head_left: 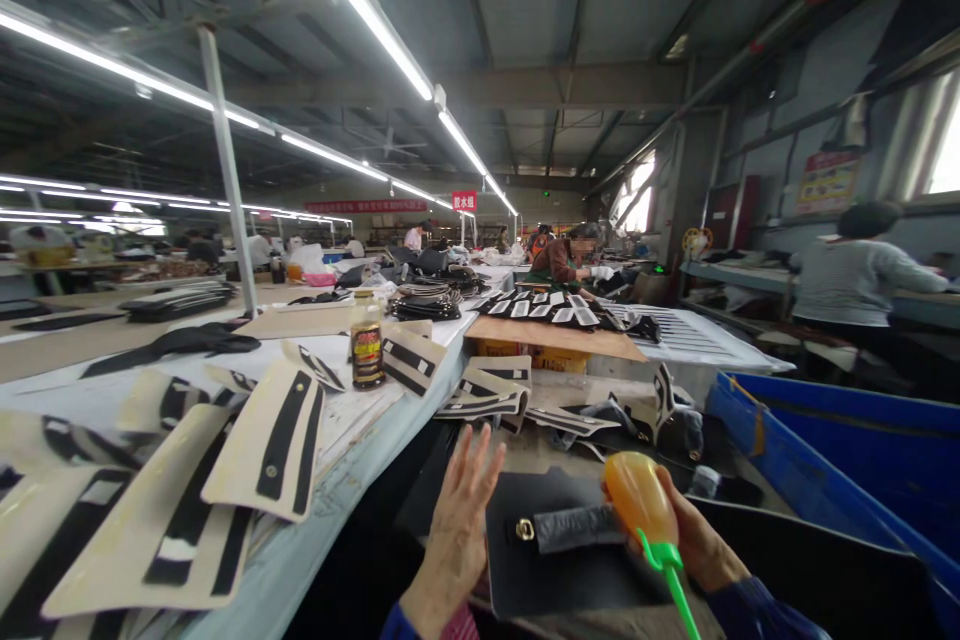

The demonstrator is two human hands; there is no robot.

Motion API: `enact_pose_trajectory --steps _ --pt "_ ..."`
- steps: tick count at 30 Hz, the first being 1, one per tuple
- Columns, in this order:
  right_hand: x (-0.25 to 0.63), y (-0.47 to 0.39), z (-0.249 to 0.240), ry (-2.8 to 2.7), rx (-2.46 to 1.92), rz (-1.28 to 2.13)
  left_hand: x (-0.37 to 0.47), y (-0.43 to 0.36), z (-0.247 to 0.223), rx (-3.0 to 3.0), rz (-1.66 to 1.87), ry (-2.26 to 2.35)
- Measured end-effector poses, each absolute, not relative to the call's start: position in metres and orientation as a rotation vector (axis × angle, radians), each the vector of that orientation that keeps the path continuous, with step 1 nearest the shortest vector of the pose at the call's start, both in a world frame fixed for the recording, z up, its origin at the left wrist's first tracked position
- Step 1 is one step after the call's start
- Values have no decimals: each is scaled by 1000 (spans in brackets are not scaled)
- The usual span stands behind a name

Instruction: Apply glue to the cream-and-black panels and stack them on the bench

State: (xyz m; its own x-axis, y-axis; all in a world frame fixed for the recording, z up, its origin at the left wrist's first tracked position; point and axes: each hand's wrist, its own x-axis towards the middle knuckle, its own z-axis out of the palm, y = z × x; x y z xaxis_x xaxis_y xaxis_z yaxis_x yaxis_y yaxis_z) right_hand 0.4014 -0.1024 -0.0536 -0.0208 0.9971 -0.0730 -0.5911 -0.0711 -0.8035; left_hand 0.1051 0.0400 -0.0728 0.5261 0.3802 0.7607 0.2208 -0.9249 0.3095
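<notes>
My right hand (694, 532) is wrapped round an orange squeeze bottle (639, 492) whose green nozzle points down towards me. Under the bottle lies a black panel (566, 588), flat on the bench. It carries a gold-coloured metal clasp (525, 529) and a strip wrapped in dark plastic (576, 528), partly covered by the bottle. At the panel's left edge my left hand (461, 510) is raised with its fingers spread and nothing in them. Whether its palm touches the panel I cannot tell.
Cream pieces with black strips (266, 440) overlap on the left table, near a glass jar (367, 340). A blue bin (832, 480) stands at right. Similar pieces (487, 390) lie beyond the panel. One person (562, 265) works ahead, another (855, 275) stands far right.
</notes>
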Motion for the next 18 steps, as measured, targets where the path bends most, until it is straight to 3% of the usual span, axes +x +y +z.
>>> enact_pose_trajectory --steps 4,8,10,15,18 --pt "380 -106 -51 -666 -756 1534 90 16 -51 3007 1105 150" --pt "361 -104 -52 -621 -689 1487 82 -3 -65 3074 1012 -133" --pt "354 -101 -49 -591 -637 1420 78 -7 -77 2860 912 46" --pt "343 -90 -30 -422 -515 1058 62 -16 -85 1665 962 851" --pt "323 -89 -15 -399 -497 779 56 -23 -80 1446 910 1033"
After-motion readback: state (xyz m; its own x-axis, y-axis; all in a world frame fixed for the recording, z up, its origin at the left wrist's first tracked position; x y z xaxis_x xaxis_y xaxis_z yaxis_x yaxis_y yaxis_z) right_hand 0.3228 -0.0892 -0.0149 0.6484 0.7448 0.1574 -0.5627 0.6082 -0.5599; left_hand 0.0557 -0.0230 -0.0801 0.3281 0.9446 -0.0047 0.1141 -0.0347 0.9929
